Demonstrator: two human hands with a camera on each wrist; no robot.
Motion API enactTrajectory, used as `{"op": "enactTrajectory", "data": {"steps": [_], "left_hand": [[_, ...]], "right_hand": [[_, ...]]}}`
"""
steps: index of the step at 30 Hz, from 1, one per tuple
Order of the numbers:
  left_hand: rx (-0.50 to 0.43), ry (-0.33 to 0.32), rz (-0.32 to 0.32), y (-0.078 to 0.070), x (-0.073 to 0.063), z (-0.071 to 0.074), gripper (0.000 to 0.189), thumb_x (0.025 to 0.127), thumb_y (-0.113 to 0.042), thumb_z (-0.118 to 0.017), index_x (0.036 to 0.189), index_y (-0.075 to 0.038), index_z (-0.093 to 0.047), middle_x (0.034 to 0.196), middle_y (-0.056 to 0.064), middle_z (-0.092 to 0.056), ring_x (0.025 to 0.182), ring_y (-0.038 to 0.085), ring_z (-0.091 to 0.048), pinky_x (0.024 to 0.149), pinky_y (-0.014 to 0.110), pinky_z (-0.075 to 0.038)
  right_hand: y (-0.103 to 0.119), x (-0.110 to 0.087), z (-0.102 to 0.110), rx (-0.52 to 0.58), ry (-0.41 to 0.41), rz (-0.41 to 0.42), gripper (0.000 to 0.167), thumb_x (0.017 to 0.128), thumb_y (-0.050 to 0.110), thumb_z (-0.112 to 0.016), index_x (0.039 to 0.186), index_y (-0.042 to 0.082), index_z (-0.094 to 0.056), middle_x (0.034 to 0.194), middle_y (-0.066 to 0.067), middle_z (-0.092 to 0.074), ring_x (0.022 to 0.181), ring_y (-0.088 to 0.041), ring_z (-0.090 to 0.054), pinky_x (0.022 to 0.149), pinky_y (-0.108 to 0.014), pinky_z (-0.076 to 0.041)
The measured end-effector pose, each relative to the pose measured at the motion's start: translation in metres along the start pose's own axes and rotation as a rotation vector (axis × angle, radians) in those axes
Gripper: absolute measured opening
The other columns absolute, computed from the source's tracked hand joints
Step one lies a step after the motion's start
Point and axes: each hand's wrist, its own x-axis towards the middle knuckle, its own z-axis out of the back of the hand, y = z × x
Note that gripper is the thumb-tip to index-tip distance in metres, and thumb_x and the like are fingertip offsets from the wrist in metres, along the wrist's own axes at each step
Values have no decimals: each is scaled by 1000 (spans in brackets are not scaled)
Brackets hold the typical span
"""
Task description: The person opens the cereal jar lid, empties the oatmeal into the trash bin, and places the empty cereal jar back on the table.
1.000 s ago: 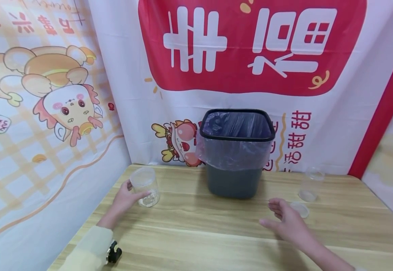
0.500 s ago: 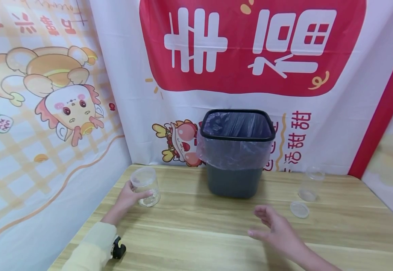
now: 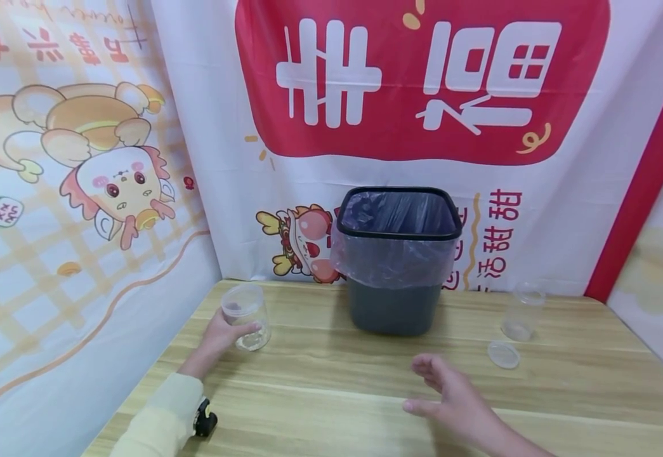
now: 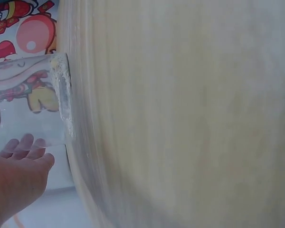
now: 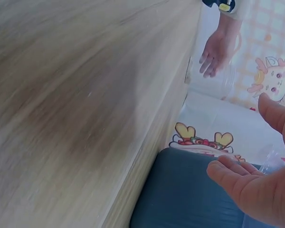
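At the table's left side my left hand (image 3: pixel 219 336) holds a clear plastic jar (image 3: pixel 249 306), its thumb across the front and its fingers round the far side. White crumbly bits lie on the jar's bottom, seen in the left wrist view, where the jar (image 4: pixel 23 111) appears sideways beside the fingers (image 4: pixel 26 145). My right hand (image 3: pixel 453 400) hovers over the table, right of the middle, thumb and fingers spread apart with nothing between them. In the right wrist view the right hand (image 5: pixel 261 192) overlaps the dark bin.
A dark grey bin (image 3: pixel 394 308) with a black rim and a clear liner bag stands at the back middle of the wooden table (image 3: pixel 308 400). At the right are a second clear jar (image 3: pixel 522 314) and a round translucent lid (image 3: pixel 504 355). Printed cloths hang behind and left.
My right hand has moved left, away from the lid, which it partly covered before. The left hand stays at its jar, almost in place.
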Motion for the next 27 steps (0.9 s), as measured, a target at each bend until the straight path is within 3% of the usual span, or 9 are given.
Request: {"op": "enactTrajectory", "data": {"steps": [5,10,15,27], "left_hand": [[66,-1,0,-4,-2,-6,102,72,-36,-86,146,3,-27,143,28,-38,133,43,-34,110,55,-24],[102,19,-53,-12,-10,-17,104,68,-41,-87,145,0,-30,138,24,-45,128,40,-41,107,55,-30],[99,36,-120,-25,-20,-34,97,66,-35,-89,141,-2,-37,128,19,-54,118,36,-51,102,52,-39],[81,130,-287,-63,-56,-80,83,64,-26,-91,135,-10,-49,121,5,-60,113,28,-55,97,53,-43]], "right_hand": [[1,0,-3,13,13,21,64,74,17,-84,123,-8,-51,121,-20,-61,114,-36,-57,97,-45,-44],[3,2,-5,40,4,6,64,75,18,-84,123,-8,-51,121,-19,-61,115,-35,-57,98,-44,-43],[5,8,-10,83,6,-16,67,75,19,-84,126,-9,-51,124,-22,-60,117,-36,-55,100,-44,-41],[13,24,-31,265,-40,-43,66,77,11,-82,131,-8,-49,131,-22,-56,124,-34,-51,103,-36,-39]]}}
